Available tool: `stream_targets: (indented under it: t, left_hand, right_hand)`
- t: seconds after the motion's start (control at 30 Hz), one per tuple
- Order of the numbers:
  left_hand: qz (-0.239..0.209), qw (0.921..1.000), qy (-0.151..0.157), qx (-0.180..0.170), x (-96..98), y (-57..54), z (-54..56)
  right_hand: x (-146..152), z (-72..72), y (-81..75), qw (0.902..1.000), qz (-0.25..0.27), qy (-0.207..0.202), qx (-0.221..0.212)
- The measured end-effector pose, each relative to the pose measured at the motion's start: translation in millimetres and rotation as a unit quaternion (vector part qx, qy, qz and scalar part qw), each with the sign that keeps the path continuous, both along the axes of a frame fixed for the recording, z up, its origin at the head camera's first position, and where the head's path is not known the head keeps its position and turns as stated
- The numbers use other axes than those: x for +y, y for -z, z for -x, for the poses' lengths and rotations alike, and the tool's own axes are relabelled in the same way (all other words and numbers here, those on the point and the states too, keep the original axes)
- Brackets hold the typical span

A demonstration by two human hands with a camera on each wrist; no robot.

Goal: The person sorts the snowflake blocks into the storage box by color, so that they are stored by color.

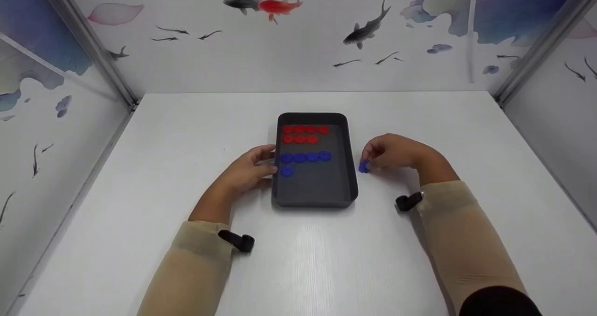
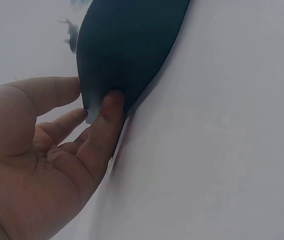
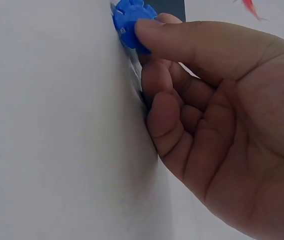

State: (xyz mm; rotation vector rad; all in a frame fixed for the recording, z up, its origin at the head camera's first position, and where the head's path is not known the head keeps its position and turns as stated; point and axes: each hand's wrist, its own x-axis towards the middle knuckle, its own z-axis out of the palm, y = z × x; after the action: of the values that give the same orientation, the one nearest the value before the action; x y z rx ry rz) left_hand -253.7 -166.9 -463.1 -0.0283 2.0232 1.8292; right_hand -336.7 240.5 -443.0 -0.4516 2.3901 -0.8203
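Between the thumb and fingers of my right hand is a blue notched plastic disc, pinched low over the table just right of the tray. That dark grey tray is rectangular with rounded corners. The fingers of my left hand touch its left wall from outside, and in the left wrist view the fingertips rest against the tray's side. Inside, red discs lie in two rows near the far end. Below them is a row of blue discs, with a single blue disc under its left end.
The tray stands on a white table. A white back panel printed with fish closes the far side, and similar panels rise at left and right. Small black wrist cameras are strapped over the beige sleeves.
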Motion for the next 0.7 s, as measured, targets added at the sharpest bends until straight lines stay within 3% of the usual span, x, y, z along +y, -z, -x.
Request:
stream_targets:
  t: [0.17, 0.37, 0.7]
  left_hand:
    - [-0.005, 1.0000, -0.004, -0.003, 0.8, 0.4, 0.1]
    - [-0.008, 0.9999, -0.008, -0.002, 0.6, -0.8, 0.1]
    - [-0.004, 1.0000, -0.005, -0.001, 0.4, 0.7, -1.1]
  right_hand:
    - [3, 0.2, -6.8, 0.9958, 0.081, 0.036, -0.023]
    - [-8, -6.7, -24.7, 0.9822, 0.180, 0.055, -0.002]
    - [-59, -16.2, -45.9, 0.9663, 0.257, 0.002, 0.002]
